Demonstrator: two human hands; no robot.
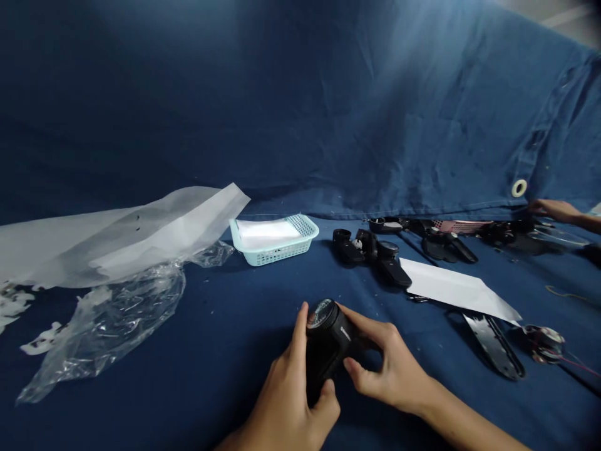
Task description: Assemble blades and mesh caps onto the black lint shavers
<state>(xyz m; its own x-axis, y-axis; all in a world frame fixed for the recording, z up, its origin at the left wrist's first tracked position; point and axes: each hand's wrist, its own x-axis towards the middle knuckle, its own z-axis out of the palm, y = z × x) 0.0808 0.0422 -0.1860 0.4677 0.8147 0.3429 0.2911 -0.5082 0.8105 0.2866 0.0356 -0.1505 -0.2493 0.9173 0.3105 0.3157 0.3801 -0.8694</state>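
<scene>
A small black device (pixel 326 344) with a round meshed head sits between both my hands, low in the middle of the head view. My left hand (pixel 286 394) is wrapped round its body from the left, thumb along the top. My right hand (pixel 392 366) pinches its right side with fingers curled. Just beyond it, several black plastic parts (pixel 370 250) lie on the blue cloth.
A pale blue basket (pixel 307 235) holds a white sheet. White paper (pixel 453 288) lies to the right, with a flat black plate (pixel 495 344) and a small wired part (pixel 544 343). Clear plastic bags (pixel 107 313) spread left. Another person's hand (pixel 554 210) reaches in at far right.
</scene>
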